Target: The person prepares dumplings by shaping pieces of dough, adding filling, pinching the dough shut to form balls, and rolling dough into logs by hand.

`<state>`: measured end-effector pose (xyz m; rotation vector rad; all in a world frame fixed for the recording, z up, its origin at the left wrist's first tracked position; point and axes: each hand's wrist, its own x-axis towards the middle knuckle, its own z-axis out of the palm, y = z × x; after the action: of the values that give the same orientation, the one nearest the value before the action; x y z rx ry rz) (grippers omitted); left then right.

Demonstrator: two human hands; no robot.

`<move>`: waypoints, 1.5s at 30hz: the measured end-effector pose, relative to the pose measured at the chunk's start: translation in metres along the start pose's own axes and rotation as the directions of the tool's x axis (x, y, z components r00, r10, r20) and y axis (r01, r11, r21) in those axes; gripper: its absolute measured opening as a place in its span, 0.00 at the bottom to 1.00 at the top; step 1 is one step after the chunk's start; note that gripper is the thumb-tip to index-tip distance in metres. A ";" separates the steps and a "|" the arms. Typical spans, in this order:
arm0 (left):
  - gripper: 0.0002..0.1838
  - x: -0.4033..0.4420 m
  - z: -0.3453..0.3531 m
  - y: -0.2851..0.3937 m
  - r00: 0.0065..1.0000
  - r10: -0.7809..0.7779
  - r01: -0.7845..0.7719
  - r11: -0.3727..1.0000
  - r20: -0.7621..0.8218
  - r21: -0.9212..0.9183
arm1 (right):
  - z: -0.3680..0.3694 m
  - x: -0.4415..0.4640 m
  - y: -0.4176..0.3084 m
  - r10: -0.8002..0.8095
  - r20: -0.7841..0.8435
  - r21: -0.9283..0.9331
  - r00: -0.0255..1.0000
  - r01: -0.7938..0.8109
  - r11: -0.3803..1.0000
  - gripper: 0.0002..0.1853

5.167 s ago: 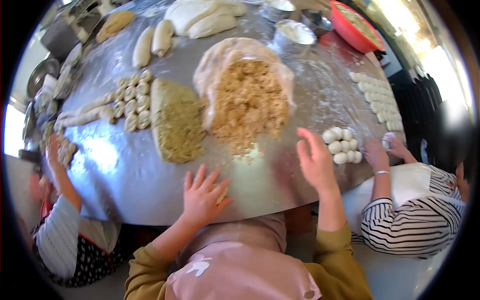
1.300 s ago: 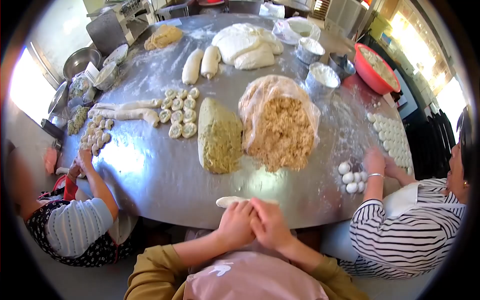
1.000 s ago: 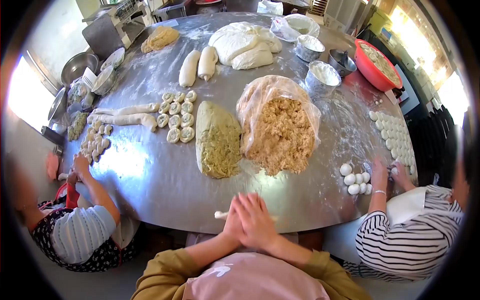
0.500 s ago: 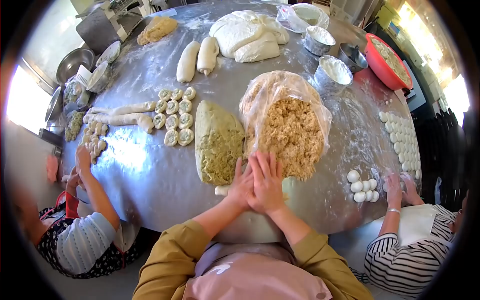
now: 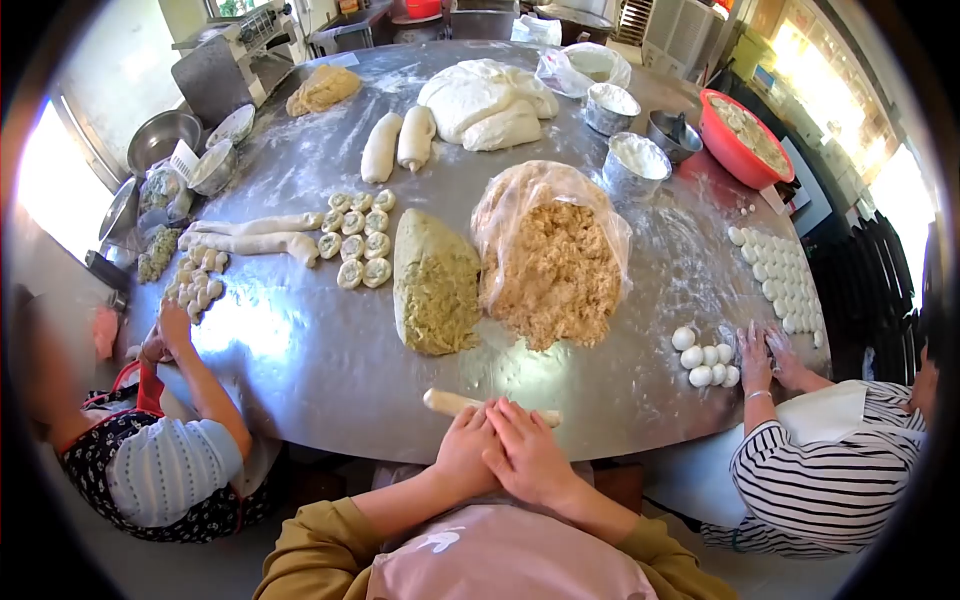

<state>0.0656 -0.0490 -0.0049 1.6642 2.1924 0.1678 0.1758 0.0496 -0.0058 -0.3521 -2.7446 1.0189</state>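
A short, pale dough roll [image 5: 447, 402] lies crosswise near the table's front edge, its two ends showing on either side of my hands. My left hand [image 5: 468, 446] rests over its middle with the fingers stretched forward. Partly overlapping it, my right hand [image 5: 528, 452] lies flat, fingers extended over the same roll. Neither hand is wrapped round it; the part under the palms is hidden. Beyond my hands sit a greenish dough mound [image 5: 437, 285] and a crumbly orange-brown mass [image 5: 560, 270] partly under clear plastic.
Filled spiral pieces [image 5: 352, 247] and long dough strips [image 5: 250, 243] lie left. White dough [image 5: 485, 105] sits behind, with metal bowls [image 5: 637, 160] and a red basin [image 5: 745, 140] to the right. Co-workers' hands [image 5: 172, 328] work at both sides, the right ones near white balls [image 5: 706, 358].
My hands have drawn back toward my body, away from the mounds, and the dough roll has come back with them. More of the roll now shows. The view has tilted up slightly.
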 end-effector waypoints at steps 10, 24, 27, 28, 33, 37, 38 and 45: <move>0.40 0.021 0.065 -0.016 0.940 0.043 -0.023 0.998 -0.340 0.062 | 0.017 0.019 0.008 -0.143 -0.046 -0.155 0.989 0.134 0.979 0.33; 0.44 0.120 -0.010 -0.049 0.936 -0.154 0.153 0.988 -0.317 -0.027 | -0.005 0.126 0.065 -0.052 -0.320 -0.305 0.946 -0.050 0.951 0.36; 0.41 0.132 -0.016 -0.051 0.875 -0.211 0.199 0.977 -0.436 -0.074 | -0.002 0.137 0.073 -0.064 -0.385 -0.325 0.921 -0.070 0.943 0.37; 0.41 0.128 -0.014 -0.050 0.889 -0.172 0.169 0.985 -0.425 -0.045 | -0.001 0.135 0.073 -0.063 -0.405 -0.329 0.912 -0.081 0.941 0.38; 0.37 0.085 0.003 -0.041 0.940 -0.010 0.022 0.999 -0.340 0.032 | 0.009 0.078 0.054 -0.076 -0.213 -0.270 0.974 0.016 0.963 0.40; 0.35 0.015 0.020 -0.017 0.954 0.021 -0.035 0.999 -0.299 -0.041 | 0.006 0.011 0.024 -0.077 -0.065 -0.192 0.995 0.063 0.979 0.39; 0.36 -0.003 0.025 -0.013 0.956 0.016 -0.041 0.996 -0.291 -0.078 | -0.001 0.007 0.020 -0.032 -0.001 -0.135 0.999 0.032 0.990 0.38; 0.33 0.036 0.013 -0.023 0.902 -0.188 0.184 0.982 -0.388 -0.049 | 0.002 0.055 0.000 0.045 -0.213 -0.205 0.976 -0.090 0.975 0.34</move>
<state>0.0417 -0.0230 -0.0328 1.5029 2.6218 0.4988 0.1228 0.0639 -0.0018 -0.5557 -2.6705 0.6578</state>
